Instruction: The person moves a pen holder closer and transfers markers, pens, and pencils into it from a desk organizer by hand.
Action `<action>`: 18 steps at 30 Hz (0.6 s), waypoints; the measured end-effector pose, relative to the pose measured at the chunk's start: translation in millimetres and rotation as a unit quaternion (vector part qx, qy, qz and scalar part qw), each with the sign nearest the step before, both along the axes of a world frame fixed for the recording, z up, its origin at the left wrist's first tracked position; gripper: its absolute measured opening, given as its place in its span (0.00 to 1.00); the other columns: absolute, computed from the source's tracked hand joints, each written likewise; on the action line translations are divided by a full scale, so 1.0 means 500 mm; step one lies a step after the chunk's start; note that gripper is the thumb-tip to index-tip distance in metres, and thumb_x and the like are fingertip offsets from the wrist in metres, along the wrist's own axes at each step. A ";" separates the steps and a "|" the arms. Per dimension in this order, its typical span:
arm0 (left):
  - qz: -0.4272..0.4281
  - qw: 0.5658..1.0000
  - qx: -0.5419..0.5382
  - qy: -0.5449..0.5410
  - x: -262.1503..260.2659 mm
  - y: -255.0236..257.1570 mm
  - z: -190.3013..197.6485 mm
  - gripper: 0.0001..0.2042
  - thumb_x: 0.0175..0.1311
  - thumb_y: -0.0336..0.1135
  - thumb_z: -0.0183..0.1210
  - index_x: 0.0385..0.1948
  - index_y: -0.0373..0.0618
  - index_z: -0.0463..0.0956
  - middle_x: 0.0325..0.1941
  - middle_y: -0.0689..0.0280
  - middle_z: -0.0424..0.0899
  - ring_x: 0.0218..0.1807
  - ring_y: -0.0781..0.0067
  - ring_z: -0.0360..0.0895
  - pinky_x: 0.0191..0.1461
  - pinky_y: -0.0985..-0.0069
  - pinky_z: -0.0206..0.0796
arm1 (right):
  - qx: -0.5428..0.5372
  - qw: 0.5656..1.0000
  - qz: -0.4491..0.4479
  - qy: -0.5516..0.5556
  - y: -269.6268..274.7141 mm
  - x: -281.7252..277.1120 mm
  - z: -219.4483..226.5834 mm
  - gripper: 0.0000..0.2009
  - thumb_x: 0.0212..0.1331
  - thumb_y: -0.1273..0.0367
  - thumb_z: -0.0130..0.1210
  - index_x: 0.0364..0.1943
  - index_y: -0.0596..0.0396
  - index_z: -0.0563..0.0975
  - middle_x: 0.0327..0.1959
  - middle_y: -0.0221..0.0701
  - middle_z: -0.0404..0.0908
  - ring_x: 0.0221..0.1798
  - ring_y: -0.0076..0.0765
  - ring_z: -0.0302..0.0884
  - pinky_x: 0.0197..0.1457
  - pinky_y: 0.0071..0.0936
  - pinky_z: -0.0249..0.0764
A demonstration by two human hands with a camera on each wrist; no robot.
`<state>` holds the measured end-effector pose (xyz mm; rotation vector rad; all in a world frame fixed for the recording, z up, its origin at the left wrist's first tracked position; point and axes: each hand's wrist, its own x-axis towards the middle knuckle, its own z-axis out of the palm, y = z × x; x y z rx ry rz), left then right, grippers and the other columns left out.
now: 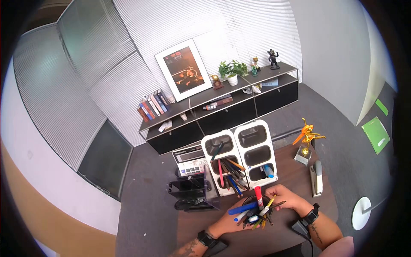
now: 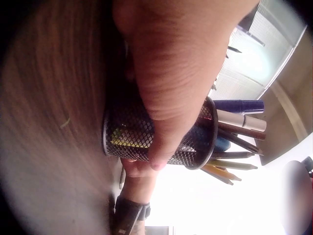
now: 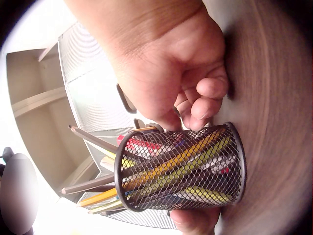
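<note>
A black mesh pen cup full of pens and pencils stands at the front of the wooden table, its base right at the tabletop. My left hand grips it from the left, with the thumb lying across the mesh in the left wrist view. On the opposite side my right hand holds the cup with curled fingers, some hidden behind it. A red marker and a thick blue marker stick out above the rim. Just beyond, a white organizer contains a bundle of pencils.
A second white organizer has a blue-capped item in its near compartment. To the left are a calculator and a dark translucent desk holder. A stapler and a golden trophy stand along the right edge.
</note>
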<state>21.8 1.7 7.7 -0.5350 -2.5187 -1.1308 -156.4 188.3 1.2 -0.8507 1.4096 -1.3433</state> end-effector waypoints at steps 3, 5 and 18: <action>0.007 1.000 -0.007 -0.019 0.001 0.003 0.007 0.38 0.54 0.49 0.71 0.65 0.42 0.66 0.67 0.52 0.67 0.69 0.50 0.66 0.73 0.57 0.57 | 0.022 0.999 -0.013 0.028 -0.001 0.005 0.012 0.17 0.70 0.65 0.53 0.21 0.54 0.70 0.16 0.23 0.72 0.14 0.17 0.69 0.16 0.18 0.60; 0.010 0.999 -0.001 -0.043 -0.001 0.001 -0.003 0.38 0.55 0.50 0.70 0.65 0.41 0.66 0.67 0.51 0.67 0.69 0.49 0.66 0.73 0.57 0.57 | 0.023 0.999 -0.009 0.024 -0.002 0.003 0.009 0.17 0.71 0.65 0.53 0.21 0.54 0.70 0.16 0.24 0.72 0.14 0.17 0.69 0.16 0.18 0.60; 0.019 1.000 0.010 -0.001 0.002 0.005 -0.003 0.38 0.53 0.49 0.72 0.64 0.42 0.68 0.65 0.52 0.69 0.67 0.50 0.68 0.72 0.59 0.58 | 0.011 1.000 -0.004 -0.015 -0.001 -0.003 -0.007 0.17 0.71 0.65 0.54 0.22 0.54 0.71 0.17 0.24 0.73 0.14 0.17 0.69 0.17 0.17 0.61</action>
